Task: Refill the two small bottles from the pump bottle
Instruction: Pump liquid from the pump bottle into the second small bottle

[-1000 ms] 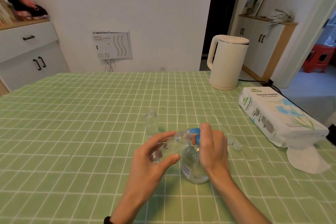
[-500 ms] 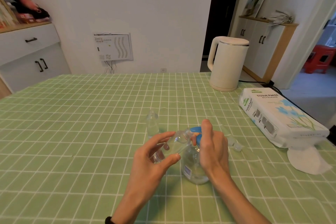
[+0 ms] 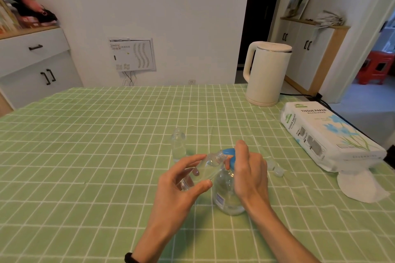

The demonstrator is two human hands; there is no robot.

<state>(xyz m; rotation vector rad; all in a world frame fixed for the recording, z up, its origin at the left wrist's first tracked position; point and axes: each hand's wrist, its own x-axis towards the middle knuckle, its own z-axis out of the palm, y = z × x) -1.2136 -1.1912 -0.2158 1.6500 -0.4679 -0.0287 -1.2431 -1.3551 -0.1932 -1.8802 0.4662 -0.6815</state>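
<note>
A clear pump bottle [image 3: 227, 196] with a blue pump head [image 3: 229, 152] stands on the green checked tablecloth [image 3: 85, 156]. My right hand [image 3: 249, 174] rests over the pump head, fingers laid on it. My left hand [image 3: 179, 186] holds a small clear bottle [image 3: 205, 170] tilted, its open neck up against the pump's nozzle. A second small clear bottle [image 3: 178, 144] stands upright just beyond my left hand, uncapped. Two small clear caps [image 3: 275, 167] lie on the cloth to the right of my right hand.
A cream electric kettle [image 3: 266, 72] stands at the far right of the table, its cord running off the edge. A pack of tissue paper [image 3: 327, 136] lies along the right edge with a loose tissue [image 3: 361, 186] in front of it.
Both hands stay in place at the pump head. The view has shifted slightly; my right fingers sit a little higher on the pump head than a second ago.
</note>
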